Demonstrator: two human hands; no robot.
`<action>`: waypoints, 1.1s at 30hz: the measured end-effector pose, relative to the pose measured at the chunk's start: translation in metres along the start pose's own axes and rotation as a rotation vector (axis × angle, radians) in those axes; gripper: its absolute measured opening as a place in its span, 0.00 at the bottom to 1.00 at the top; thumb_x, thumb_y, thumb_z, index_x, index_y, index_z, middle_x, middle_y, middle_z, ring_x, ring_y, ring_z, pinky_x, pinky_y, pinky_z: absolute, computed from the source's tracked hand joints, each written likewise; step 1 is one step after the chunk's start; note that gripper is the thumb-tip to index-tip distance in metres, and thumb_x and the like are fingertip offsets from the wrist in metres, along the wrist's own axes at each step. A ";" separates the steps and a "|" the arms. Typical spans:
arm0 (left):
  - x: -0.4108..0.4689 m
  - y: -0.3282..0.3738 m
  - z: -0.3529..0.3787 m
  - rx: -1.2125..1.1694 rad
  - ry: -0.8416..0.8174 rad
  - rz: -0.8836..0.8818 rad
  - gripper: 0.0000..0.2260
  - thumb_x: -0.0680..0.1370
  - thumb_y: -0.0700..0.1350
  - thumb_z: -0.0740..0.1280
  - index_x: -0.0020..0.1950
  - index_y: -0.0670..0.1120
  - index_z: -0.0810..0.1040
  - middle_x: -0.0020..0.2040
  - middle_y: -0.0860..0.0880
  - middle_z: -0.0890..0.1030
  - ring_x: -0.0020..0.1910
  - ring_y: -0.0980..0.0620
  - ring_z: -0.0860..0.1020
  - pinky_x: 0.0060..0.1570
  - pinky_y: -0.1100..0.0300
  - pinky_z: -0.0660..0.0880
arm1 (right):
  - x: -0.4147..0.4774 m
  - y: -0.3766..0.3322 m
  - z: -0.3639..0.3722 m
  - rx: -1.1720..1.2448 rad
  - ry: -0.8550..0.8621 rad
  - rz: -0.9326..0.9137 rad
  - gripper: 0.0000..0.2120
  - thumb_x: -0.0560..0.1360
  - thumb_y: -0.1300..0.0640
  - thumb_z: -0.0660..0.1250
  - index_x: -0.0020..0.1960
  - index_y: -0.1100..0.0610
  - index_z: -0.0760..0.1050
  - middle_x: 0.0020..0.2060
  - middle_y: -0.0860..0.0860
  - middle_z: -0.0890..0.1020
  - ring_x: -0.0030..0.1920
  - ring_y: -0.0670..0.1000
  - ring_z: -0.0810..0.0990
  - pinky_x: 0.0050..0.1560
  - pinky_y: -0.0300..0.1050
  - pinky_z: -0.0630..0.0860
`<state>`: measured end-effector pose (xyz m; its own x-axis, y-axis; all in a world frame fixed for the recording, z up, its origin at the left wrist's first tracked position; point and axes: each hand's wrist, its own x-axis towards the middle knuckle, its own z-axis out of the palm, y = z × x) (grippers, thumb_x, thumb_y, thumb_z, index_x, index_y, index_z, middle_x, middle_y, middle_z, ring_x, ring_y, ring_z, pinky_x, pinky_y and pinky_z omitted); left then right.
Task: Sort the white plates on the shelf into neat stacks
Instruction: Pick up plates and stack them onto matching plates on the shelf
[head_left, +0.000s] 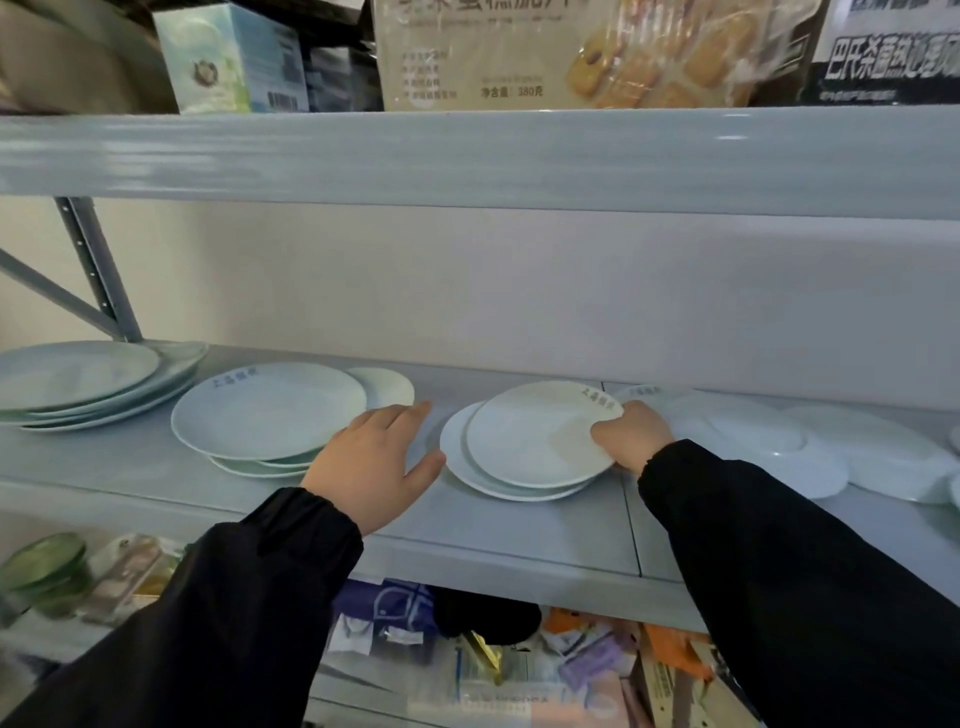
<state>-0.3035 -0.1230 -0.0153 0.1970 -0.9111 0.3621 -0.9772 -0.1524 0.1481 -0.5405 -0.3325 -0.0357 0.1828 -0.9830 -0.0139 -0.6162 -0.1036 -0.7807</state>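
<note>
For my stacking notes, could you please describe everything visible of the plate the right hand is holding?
The plate is round, white and ceramic-looking, with grey lettering near its far rim. It lies face up, shifted rightward atop a lower plate on the grey shelf. The right hand grips its right edge, thumb on top.

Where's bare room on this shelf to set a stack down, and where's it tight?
Bare shelf shows front left, ahead of the far-left stack. A narrower gap lies between the lettered stack and the middle stack, under the left hand. Right of the right hand, gripping that stack's top plate, overlapping plates crowd the shelf.
</note>
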 end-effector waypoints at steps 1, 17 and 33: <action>0.001 0.000 0.000 0.000 0.000 0.004 0.29 0.81 0.61 0.55 0.79 0.51 0.58 0.74 0.51 0.67 0.73 0.49 0.64 0.68 0.56 0.64 | -0.002 0.000 0.000 -0.048 -0.001 -0.007 0.11 0.70 0.58 0.64 0.51 0.59 0.78 0.44 0.54 0.83 0.44 0.55 0.81 0.41 0.44 0.78; 0.012 0.017 0.006 -0.020 0.005 0.039 0.28 0.81 0.60 0.57 0.78 0.51 0.58 0.74 0.51 0.67 0.73 0.50 0.63 0.68 0.56 0.63 | -0.017 -0.001 -0.025 -0.334 0.037 -0.101 0.32 0.72 0.42 0.67 0.71 0.55 0.68 0.62 0.59 0.72 0.61 0.60 0.74 0.59 0.47 0.73; 0.036 0.105 0.025 -0.051 -0.026 0.179 0.35 0.75 0.66 0.46 0.79 0.52 0.57 0.74 0.52 0.67 0.73 0.51 0.64 0.69 0.56 0.63 | -0.037 0.075 -0.112 -0.542 0.043 -0.284 0.43 0.73 0.38 0.67 0.81 0.47 0.49 0.80 0.52 0.52 0.80 0.55 0.45 0.77 0.50 0.51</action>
<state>-0.4013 -0.1815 -0.0101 0.0174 -0.9315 0.3632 -0.9910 0.0322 0.1300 -0.6796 -0.3204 -0.0240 0.3728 -0.9100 0.1817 -0.8520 -0.4132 -0.3215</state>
